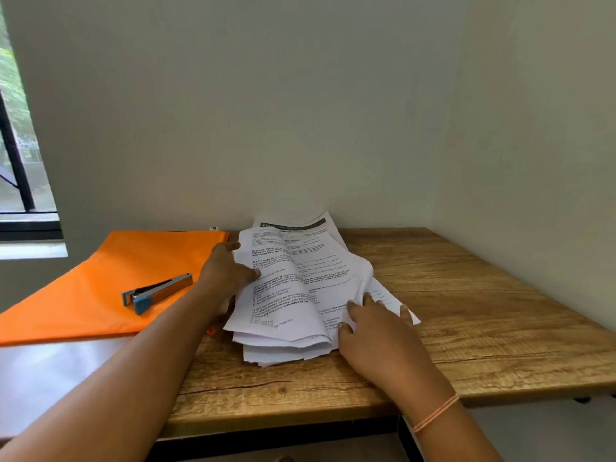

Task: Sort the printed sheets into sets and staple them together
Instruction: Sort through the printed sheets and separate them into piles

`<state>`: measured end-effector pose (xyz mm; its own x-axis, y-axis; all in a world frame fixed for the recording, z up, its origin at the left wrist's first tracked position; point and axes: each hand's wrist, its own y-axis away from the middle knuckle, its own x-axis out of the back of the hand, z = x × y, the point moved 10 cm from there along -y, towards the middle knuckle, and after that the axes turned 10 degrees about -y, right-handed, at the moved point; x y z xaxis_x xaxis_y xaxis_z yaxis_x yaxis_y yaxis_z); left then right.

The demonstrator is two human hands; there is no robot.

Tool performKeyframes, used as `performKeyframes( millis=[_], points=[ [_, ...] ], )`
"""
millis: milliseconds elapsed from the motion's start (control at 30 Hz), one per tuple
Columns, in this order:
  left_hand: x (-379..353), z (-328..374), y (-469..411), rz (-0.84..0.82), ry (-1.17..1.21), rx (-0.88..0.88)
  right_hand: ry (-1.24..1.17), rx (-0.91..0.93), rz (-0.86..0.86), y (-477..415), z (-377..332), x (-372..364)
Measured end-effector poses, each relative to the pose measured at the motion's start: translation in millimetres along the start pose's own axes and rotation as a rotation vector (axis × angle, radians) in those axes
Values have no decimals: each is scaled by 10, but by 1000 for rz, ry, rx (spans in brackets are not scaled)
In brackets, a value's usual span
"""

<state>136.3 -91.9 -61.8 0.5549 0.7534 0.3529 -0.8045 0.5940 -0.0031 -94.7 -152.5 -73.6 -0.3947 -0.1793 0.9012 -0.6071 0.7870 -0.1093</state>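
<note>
Sheets [293,305]: left hand [226,273] grips left edge, right hand [373,328] presses right edge.

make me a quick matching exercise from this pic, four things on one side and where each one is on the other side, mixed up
Things
1. stapler
2. folder
3. sheets
4. wristband

Places
a. in a loose pile on the wooden table
b. round the right wrist
c. lying on the folder
d. flat, to the left of the pile

Pairs: 1-c, 2-d, 3-a, 4-b
</note>
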Motion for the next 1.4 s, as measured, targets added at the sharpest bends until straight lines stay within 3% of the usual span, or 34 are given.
performKeyframes(
  millis=[300,433,533,667,767,900,933,1000,1067,1133,1400],
  points=[
    [-70,-14,-16,-68,-55,-4,-405,375,234,160,-605,395],
    [35,58,39,20,22,-28,-379,535,78,202,-870,235],
    [25,18,50,-4,146,21,-399,599,-41,239,-966,19],
    [-18,19,52,-39,110,4,-476,590,-111,239,-978,-99],
    [14,35,9,-8,43,-44,-725,585,-152,283,-969,-17],
    [41,-2,-43,2,41,-17,-1098,451,112,262,-658,352],
    [33,-7,-46,-6,53,-10,-1068,385,216,246,-524,427],
    [17,-19,-66,-17,75,1,-741,267,320,212,-348,502],
    [30,-34,-78,-2,70,15,-304,81,188,93,-137,315],
    [57,-47,-98,26,46,22,-59,-85,4,35,93,86],
    [7,-11,-90,-4,8,-20,37,-118,-102,17,81,-9]
  ],
)
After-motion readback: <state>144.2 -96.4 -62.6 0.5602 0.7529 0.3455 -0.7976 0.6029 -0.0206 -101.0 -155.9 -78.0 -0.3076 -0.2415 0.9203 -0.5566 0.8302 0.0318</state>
